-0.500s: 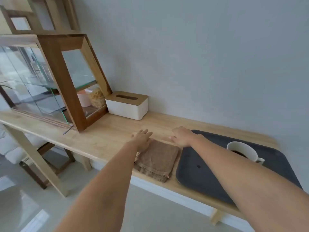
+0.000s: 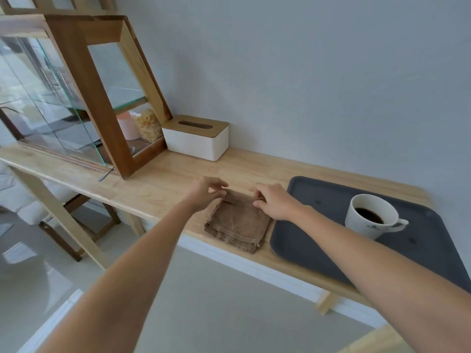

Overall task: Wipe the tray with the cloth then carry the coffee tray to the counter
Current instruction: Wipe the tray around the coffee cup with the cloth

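Browns, greys and pale wood along a grey wall

A plain brown folded terry cloth [image 2: 238, 222] lies left of the dark grey rectangular plastic tray [image 2: 305, 240]; on the tray, a white ceramic cup [image 2: 367, 222] with a small green mark holds black coffee; the light wooden tabletop [image 2: 158, 182] shows faint grain.

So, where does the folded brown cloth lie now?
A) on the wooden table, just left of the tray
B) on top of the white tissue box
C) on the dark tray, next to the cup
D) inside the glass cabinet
A: the brown cloth lies flat on the wooden table, left of the dark tray, with both hands at its far edge.
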Tool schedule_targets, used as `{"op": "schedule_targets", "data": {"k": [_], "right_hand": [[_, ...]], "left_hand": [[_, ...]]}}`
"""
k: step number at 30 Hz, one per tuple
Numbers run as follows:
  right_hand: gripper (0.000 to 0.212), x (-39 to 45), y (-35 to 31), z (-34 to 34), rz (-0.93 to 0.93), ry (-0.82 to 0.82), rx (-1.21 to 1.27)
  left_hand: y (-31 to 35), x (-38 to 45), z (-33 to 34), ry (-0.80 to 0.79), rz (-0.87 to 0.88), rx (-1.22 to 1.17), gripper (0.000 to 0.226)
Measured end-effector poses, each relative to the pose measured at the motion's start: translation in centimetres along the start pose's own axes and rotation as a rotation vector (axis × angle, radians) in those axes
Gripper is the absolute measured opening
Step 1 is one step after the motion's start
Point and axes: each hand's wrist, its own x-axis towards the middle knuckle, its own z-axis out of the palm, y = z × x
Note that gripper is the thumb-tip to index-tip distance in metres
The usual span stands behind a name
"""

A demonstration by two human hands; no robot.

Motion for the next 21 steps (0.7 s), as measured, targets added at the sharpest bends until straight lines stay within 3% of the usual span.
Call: {"op": "schedule_targets", "data": {"k": [4,7,9,11,14,17,21], "right_hand": [[0.005,-2.7,-1.7,-0.2,-0.132,0.04,0.049],[0.01,-4.6,-2.9,0.7,-0.193,-0.024,0.053],[0.021,-5.3,-3.1,1.5,-0.17,-0.055,0.1],[0.025,-5.5,-2.9,2.4,-0.135,0.045,0.137],[0.032,-4.8,-2.2,3.9,0.025,0.149,-0.1],[0.037,-4.5,-2.1,4.8,0.139,0.056,-0.185],[0.026,-4.9,-3.1,4.5,0.084,0.113,-0.073]], "left_hand": [[0.0,-3.1,-2.9,-0.071,0.049,-0.02,0.015],[-0.2,-5.0,-4.0,-0.158,0.006,0.053,0.013],[-0.4,-5.8,-4.3,-0.215,-0.039,0.09,0.018],[-0.5,-6.2,-4.1,-0.174,-0.023,0.12,0.036],[-0.9,-5.9,-2.5,-0.137,0.007,0.215,0.05],[-1.2,-5.1,-0.6,-0.205,-0.051,0.264,0.048],[-0.8,-4.9,0.5,-0.17,-0.015,0.241,0.027]]}}
